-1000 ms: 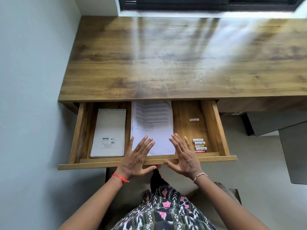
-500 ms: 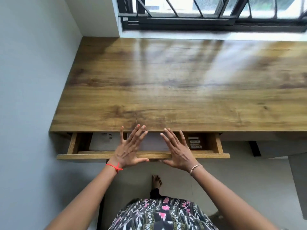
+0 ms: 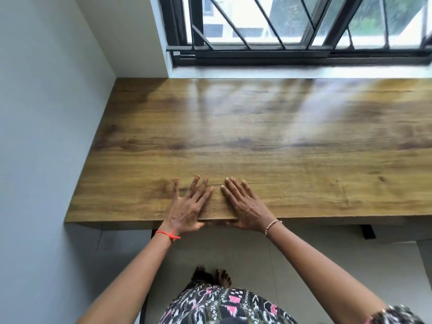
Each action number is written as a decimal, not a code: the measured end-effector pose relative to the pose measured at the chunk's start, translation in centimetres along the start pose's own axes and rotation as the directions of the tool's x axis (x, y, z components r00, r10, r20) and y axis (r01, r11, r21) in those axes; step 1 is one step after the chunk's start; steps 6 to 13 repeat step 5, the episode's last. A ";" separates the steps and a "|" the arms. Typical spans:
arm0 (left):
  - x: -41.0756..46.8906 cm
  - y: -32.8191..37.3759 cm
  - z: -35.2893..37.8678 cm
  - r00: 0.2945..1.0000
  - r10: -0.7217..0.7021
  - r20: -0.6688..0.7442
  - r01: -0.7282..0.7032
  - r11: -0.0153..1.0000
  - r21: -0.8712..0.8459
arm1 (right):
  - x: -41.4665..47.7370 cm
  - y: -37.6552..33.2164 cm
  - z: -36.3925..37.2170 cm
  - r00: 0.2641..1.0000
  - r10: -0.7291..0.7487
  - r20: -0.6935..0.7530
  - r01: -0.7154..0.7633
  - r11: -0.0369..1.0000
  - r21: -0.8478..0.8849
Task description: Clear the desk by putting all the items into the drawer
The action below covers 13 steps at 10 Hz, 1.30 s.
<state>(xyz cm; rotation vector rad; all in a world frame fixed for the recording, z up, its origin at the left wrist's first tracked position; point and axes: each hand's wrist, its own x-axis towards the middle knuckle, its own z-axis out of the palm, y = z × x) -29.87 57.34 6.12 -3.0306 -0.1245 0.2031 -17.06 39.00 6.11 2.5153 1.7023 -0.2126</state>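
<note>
The wooden desk [image 3: 257, 141] has a bare top with nothing lying on it. The drawer [image 3: 121, 224] is pushed fully in, only its front edge showing under the desk's front lip; its contents are hidden. My left hand [image 3: 187, 206] and my right hand [image 3: 245, 206] lie flat side by side at the front edge, fingers spread over the desktop, palms against the drawer front. Neither hand holds anything.
A grey wall [image 3: 42, 136] runs along the desk's left side. A barred window [image 3: 292, 26] stands behind the desk. Below are the tiled floor [image 3: 233, 249], my feet [image 3: 210, 277] and a dark desk bracket [image 3: 368, 231] at the right.
The drawer, wide open with papers, a notepad and small items inside a second ago, has slid fully shut under both pushing hands. The view has tilted up toward the window.
</note>
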 end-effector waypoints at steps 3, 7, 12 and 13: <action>0.3 -0.1 0.9 0.999 0.037 0.031 -0.037 0.999 -0.010 | 0.2 -0.3 0.4 0.999 0.011 0.046 -0.009 0.999 -0.042; 0.4 -0.1 1.0 0.999 0.042 -0.013 -0.042 0.998 -0.047 | 0.3 -0.5 0.3 0.999 0.047 0.028 -0.048 0.998 0.037; 0.4 -0.1 1.0 0.999 0.042 -0.013 -0.042 0.998 -0.047 | 0.3 -0.5 0.3 0.999 0.047 0.028 -0.048 0.998 0.037; 0.4 -0.1 1.0 0.999 0.042 -0.013 -0.042 0.998 -0.047 | 0.3 -0.5 0.3 0.999 0.047 0.028 -0.048 0.998 0.037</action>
